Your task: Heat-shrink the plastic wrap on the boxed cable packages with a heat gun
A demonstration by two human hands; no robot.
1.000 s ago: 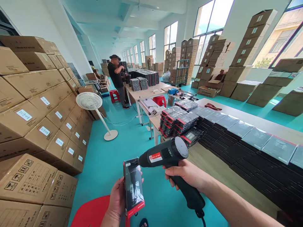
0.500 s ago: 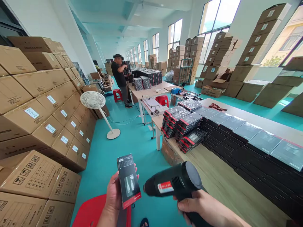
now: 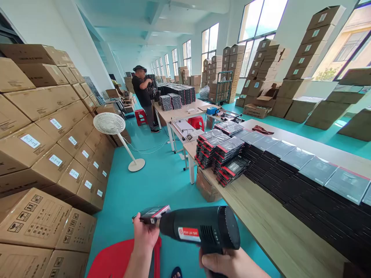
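My left hand (image 3: 145,234) is closed around a thin black-and-red product box (image 3: 152,213), tilted so that its end edge faces the tool. My right hand (image 3: 222,261) grips the handle of a black heat gun (image 3: 199,226) with a red and white label. The gun's nozzle points left, right beside the box's near end; whether they touch I cannot tell. The far part of the box lies beyond my fingers. Below my left hand is a red stool (image 3: 113,259).
Stacked black-and-red packages (image 3: 222,150) and long rows of flat black boxes (image 3: 301,160) cover parts of the wooden table (image 3: 278,224) on the right. Cartons (image 3: 52,133) line the left side. A white fan (image 3: 136,165) stands on the floor. Farther back, a person (image 3: 142,90) stands at another table.
The box in my left hand has turned from showing its printed face to lying tilted, end toward the gun. The heat gun has moved left and its nozzle now meets the box's edge in view.
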